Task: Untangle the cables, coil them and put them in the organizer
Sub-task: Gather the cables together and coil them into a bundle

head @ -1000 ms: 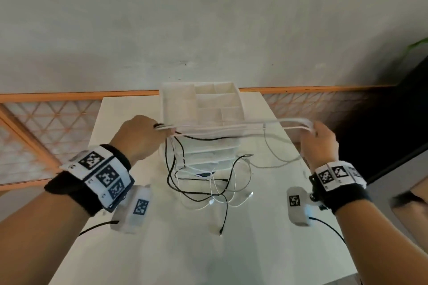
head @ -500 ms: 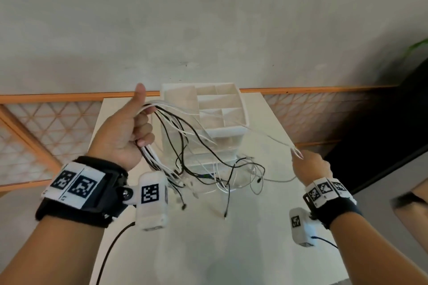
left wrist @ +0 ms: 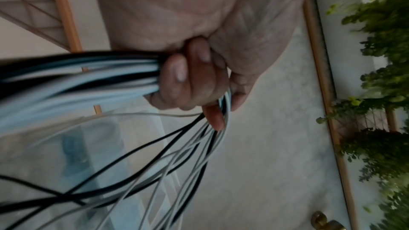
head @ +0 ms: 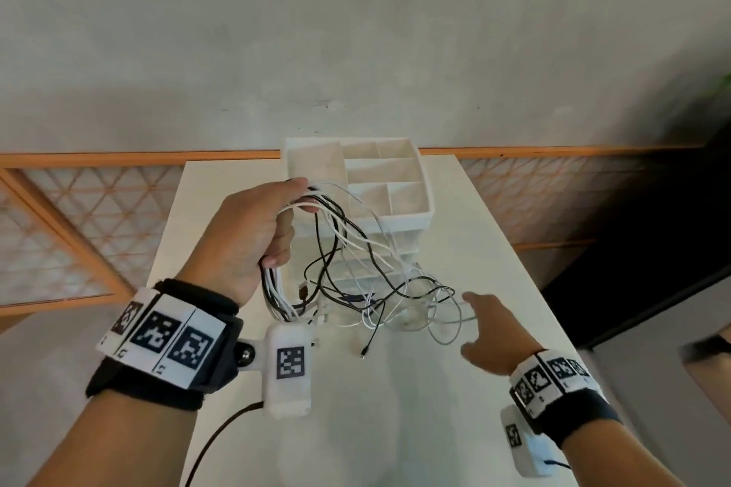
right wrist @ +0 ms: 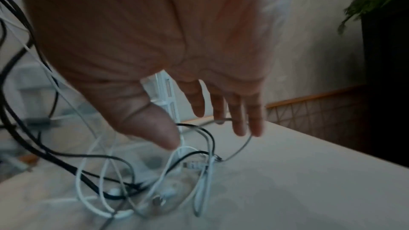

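Note:
My left hand (head: 257, 233) (left wrist: 194, 80) is raised in front of the white organizer (head: 411, 210) and grips a bundle of black and white cables (head: 328, 233) (left wrist: 77, 80). The strands droop from the fist into a tangle (head: 399, 300) (right wrist: 137, 181) on the white table (head: 395, 407). My right hand (head: 488, 328) (right wrist: 199, 111) hovers low at the tangle's right side with its fingers spread and straight, holding nothing. A thin grey loop (right wrist: 241, 148) lies just under its fingertips; contact cannot be told.
The organizer stands at the table's far end, with several open top compartments and drawers below. A black plug end (head: 362, 357) lies on the table in front of the tangle. An orange-framed lattice railing (head: 79, 233) runs behind and to both sides. Plants (left wrist: 376, 93) grow beyond it.
My right hand let go of the white cable it held taut and dropped toward the tangle on the table. My left hand turned and lowered a little, still gripping the bundle.

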